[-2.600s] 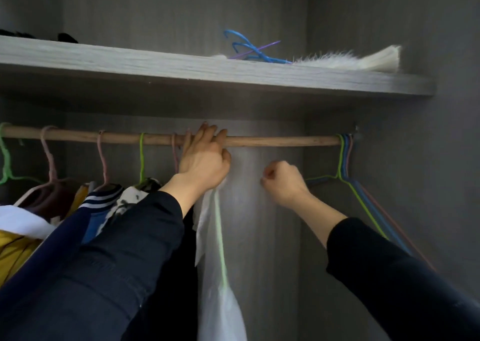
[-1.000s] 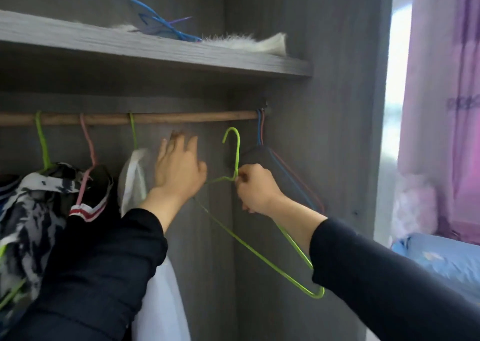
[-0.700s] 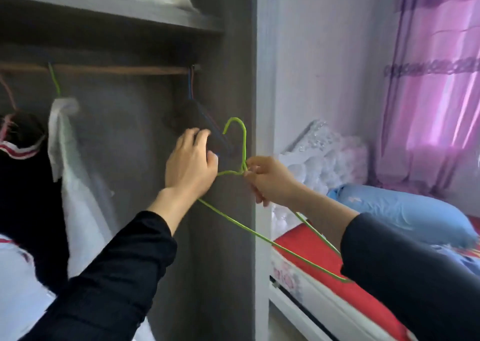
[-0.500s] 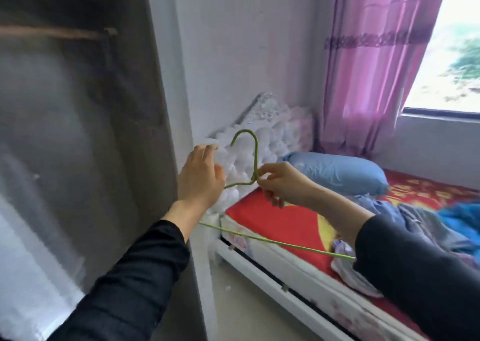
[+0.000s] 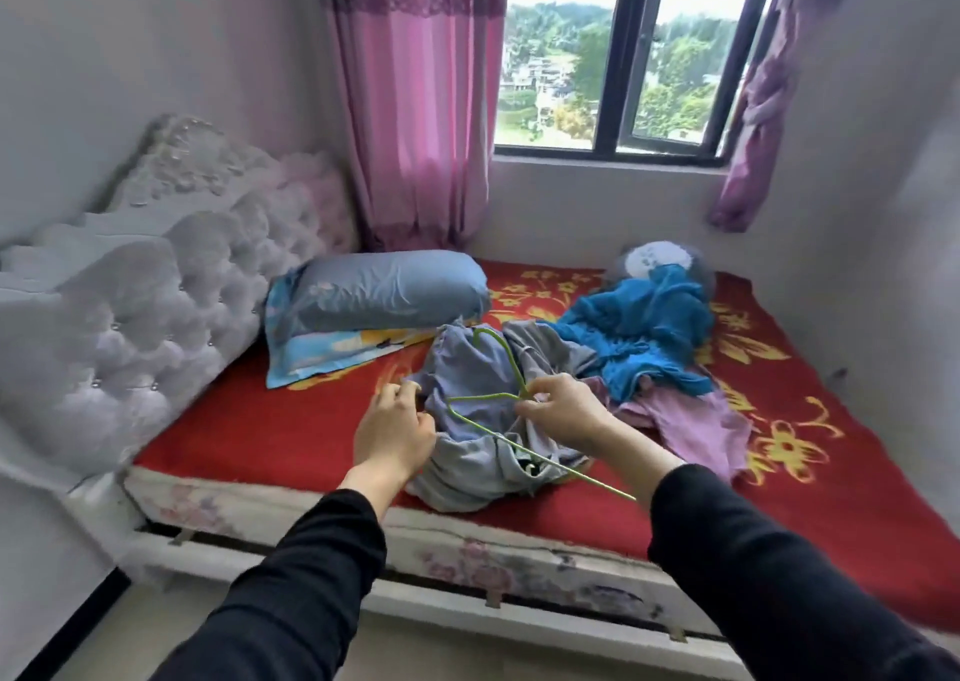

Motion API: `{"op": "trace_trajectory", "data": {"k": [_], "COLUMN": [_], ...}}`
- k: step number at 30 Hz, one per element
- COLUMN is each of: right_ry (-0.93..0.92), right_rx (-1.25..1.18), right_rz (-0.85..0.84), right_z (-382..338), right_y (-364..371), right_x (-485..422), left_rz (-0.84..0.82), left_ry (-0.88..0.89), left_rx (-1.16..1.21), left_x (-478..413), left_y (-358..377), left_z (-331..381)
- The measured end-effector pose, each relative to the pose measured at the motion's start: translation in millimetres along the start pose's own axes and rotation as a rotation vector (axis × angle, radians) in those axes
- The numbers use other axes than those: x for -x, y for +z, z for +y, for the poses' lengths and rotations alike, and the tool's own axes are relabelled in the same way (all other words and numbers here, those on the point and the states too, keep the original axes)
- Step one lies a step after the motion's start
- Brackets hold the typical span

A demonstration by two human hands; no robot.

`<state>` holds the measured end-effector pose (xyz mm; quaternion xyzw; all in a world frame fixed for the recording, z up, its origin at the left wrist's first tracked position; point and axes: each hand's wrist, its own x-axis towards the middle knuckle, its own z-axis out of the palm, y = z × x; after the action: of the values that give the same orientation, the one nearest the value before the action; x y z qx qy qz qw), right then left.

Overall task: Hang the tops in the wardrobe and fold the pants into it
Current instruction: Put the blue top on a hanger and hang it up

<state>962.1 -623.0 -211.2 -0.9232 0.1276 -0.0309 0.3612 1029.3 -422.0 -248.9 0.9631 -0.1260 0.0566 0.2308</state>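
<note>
Green wire hanger [image 5: 483, 396] tilts above crumpled grey garment [image 5: 467, 368] on bed [image 5: 260, 431].

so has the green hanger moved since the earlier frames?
Yes. The hanger came off the wardrobe rod and across to the bed; the right hand now holds it over the grey garment, which the left hand grips.

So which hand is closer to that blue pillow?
Left. The left hand holds the grey garment just in front of the blue pillow; the right hand, pinching the green hanger, is further right.
</note>
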Motion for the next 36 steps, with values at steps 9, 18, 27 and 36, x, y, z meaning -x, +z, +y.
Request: {"op": "trace_trajectory", "data": {"k": [9, 18, 27, 36], "right_ry": [0.389, 0.625, 0.702, 0.692], "right_rx": [0.076, 0.075, -0.008, 0.056], "right_rz": [0.198, 0.271, 0.125, 0.065], "right_z": [140.3, 278.6, 464.7, 578.0], "right_y": [-63.3, -147.5, -218.4, -211.1], "right_x": [-101.4, -171.7, -295.1, -381.1], "left_rz": [-0.268, -0.437, -0.546, -0.638], "left_ry": [0.154, 0.3, 0.056, -0.2], "left_rx": [-0.008, -0.013, 0.011, 0.021], "left_x": [-139.4, -221.8, -296.9, -365.8], "left_y": [126.3, 263.7, 410.3, 544.6], "left_z": [101.3, 237.8, 342.9, 351.2]}}
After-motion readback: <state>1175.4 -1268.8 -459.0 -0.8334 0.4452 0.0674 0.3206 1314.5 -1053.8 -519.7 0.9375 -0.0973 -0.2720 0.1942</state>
